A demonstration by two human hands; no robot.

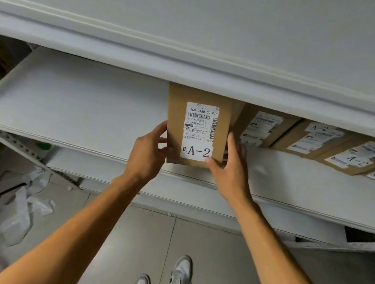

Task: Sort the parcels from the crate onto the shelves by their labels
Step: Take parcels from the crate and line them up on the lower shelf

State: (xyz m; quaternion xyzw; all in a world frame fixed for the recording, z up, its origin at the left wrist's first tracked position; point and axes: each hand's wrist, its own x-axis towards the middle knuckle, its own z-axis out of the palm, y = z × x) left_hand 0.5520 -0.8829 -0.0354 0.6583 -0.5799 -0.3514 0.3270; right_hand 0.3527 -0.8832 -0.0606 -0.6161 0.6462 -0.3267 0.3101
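Cardboard parcel (198, 129) (labelled A-2) sits clasped between left hand (149, 151) and right hand (231, 167) grips.

White shelf (67, 101) carries a row of A-2 parcels (307, 139) at right.

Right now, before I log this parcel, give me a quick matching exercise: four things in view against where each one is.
1. brown cardboard parcel labelled A-2
2. row of brown A-2 boxes
3. white sneakers
4. crumpled clear plastic wrap

a. grey floor, left
b. between both hands at the shelf edge
c. grey floor, under the arms
d. shelf, right side

Pairs: 1-b, 2-d, 3-c, 4-a
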